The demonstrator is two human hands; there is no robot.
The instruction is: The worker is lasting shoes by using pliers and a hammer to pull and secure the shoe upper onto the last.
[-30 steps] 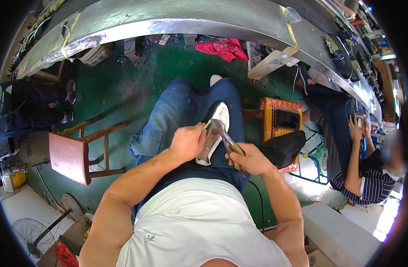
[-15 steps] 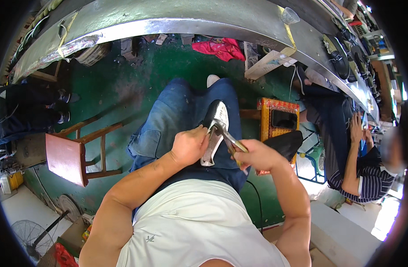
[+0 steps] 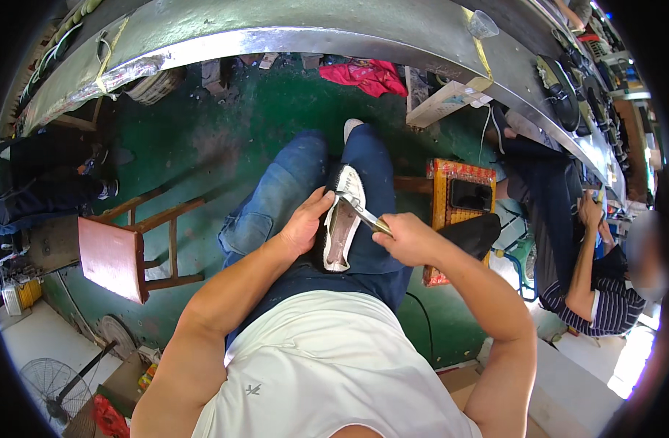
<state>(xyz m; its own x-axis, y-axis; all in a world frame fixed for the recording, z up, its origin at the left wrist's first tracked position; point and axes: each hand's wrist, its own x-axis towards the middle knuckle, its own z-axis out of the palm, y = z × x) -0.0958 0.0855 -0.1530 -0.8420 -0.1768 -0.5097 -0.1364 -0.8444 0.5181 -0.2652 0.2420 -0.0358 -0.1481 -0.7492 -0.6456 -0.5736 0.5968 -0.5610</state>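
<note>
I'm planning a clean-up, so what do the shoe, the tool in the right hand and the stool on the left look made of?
Shoe: white, puckered upper, perhaps leather or synthetic; the dull brown lining could be fabric. Tool: likely metal, given its grey colour and bright glints. Stool: legs probably wood, being brown and bar-like; the reddish seat's sheen suggests vinyl or varnish.

The left hand [image 3: 303, 225] is touching the white shoe [image 3: 341, 235] along its left edge; the right hand [image 3: 407, 239], right of the shoe, is gripping a metal tool [image 3: 366, 217]. Left of the shoe, a red-seated stool [image 3: 112, 257] is standing.
</note>
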